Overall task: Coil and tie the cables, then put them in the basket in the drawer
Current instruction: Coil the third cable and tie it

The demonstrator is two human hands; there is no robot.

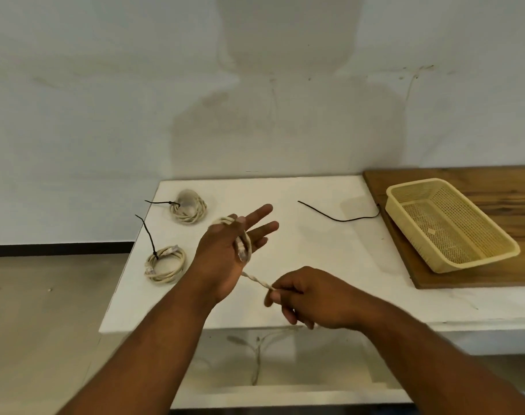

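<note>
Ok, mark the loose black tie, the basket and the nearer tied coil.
loose black tie (342,220): head view, middle of its curve.
basket (416,183): head view, far rim.
nearer tied coil (167,279): head view, near strands.

Cable (245,250) around left hand (220,260), tail in right hand (307,298)
</note>
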